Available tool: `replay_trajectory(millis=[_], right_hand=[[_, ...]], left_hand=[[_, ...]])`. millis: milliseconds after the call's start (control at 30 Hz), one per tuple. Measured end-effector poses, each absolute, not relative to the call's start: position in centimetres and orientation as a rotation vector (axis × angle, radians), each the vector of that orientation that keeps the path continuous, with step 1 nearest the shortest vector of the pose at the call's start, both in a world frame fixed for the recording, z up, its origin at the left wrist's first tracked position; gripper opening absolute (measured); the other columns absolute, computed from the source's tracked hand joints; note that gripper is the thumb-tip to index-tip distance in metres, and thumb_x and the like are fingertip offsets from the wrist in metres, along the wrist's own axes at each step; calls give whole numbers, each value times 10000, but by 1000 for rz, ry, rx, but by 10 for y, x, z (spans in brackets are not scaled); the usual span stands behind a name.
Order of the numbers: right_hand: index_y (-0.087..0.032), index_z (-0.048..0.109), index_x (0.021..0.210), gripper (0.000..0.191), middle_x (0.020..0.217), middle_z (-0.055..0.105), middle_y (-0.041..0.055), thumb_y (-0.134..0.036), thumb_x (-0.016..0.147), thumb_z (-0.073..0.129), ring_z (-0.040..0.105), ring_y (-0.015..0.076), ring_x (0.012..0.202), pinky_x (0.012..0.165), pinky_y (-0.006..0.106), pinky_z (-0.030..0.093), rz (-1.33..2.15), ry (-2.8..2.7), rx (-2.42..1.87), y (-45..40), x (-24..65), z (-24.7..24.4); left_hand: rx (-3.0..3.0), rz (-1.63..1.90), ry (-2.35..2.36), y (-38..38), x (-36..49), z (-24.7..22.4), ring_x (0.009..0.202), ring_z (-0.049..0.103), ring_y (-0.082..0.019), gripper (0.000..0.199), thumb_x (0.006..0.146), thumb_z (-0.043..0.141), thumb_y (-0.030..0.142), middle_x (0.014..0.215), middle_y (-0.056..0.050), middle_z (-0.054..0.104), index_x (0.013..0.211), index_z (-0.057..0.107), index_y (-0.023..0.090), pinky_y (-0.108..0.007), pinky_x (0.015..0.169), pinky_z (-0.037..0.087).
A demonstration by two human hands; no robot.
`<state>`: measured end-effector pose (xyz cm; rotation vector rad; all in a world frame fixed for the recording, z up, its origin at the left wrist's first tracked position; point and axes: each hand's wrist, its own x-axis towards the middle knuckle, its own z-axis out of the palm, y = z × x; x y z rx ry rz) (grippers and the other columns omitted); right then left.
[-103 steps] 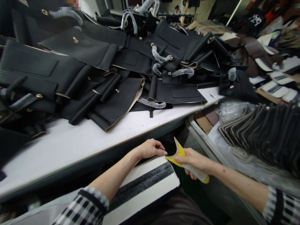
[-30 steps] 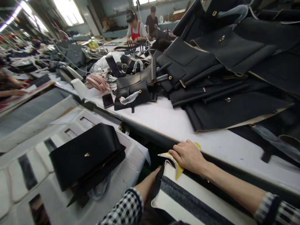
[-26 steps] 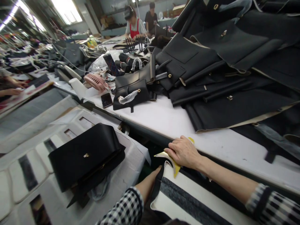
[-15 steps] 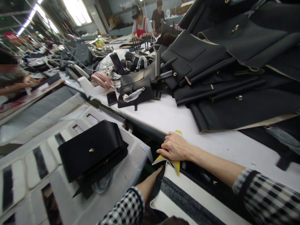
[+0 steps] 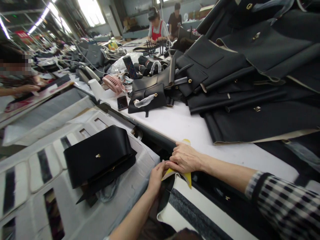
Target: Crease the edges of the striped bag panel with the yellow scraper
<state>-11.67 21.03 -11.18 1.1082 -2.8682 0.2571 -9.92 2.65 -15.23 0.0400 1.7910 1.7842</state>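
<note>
My right hand [image 5: 185,157] grips a yellow-and-white scraper tool [image 5: 186,177] at the edge of the white worktable [image 5: 175,123]. Its blade sits at the top corner of a white panel with a dark grey stripe [image 5: 197,210] lying on my lap. My left hand [image 5: 156,177] rests against that same corner, fingers touching the tool's tip and the black edge of the panel. Both forearms come in from the bottom in checked sleeves.
A finished black bag [image 5: 100,160] lies on a white padded surface at my left. Black leather bag panels [image 5: 250,86] pile over the table's right and back. A phone [image 5: 122,102], a pink fan [image 5: 112,83] and a white roll [image 5: 96,90] sit farther back. Other people work in the distance.
My left hand has slid up from under the panel's edge to its top corner, meeting my right hand. My view swung earlier from the right side of the table to the left.
</note>
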Motion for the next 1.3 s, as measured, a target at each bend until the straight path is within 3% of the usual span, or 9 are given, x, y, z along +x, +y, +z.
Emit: replay_trajectory(millis=[100,200,333,567,1067,1300], right_hand=[[-189,641,627,574,594,678,51,-429,1003,280,569,157,587,682,372,228,249,-2861,1093,210,-116,-112],[-191,629,618,560,592,677,44,-413,1004,290,564,154,587,681,376,219,260,-2858,1070,210,-114,-112],[-190,623,617,556,592,674,44,-411,1005,292,563,154,593,681,376,212,262,-2858,1045,211,-112,-112],[-190,619,615,558,585,669,40,-406,1010,288,546,149,576,678,373,203,265,-2859,1044,211,-108,-111],[-192,625,617,562,609,683,48,-388,1017,281,555,149,571,674,370,177,238,-2947,928,213,-93,-113],[-203,629,636,575,630,687,50,-370,1024,240,559,167,585,671,379,156,240,-3066,671,205,-66,-112]], left_hand=[[198,1723,1832,14,-88,-130,982,650,-249,465,886,531,531,1036,-81,718,1087,674,137,-326,856,521],[416,1484,2030,9,-77,-108,851,660,-200,353,821,668,404,947,-14,725,1101,664,189,-249,757,499],[522,1322,2204,12,-74,-96,714,621,-144,228,869,601,349,808,14,699,1017,666,189,-211,666,446],[594,1208,2335,12,-73,-104,642,521,-105,215,905,550,384,713,34,608,907,633,185,-212,633,371],[748,974,2440,18,-75,-107,610,543,-126,245,945,470,339,684,5,615,754,525,195,-251,625,336],[782,1098,2284,13,-79,-108,691,563,-145,263,939,486,358,745,-7,640,793,607,176,-262,677,353]])
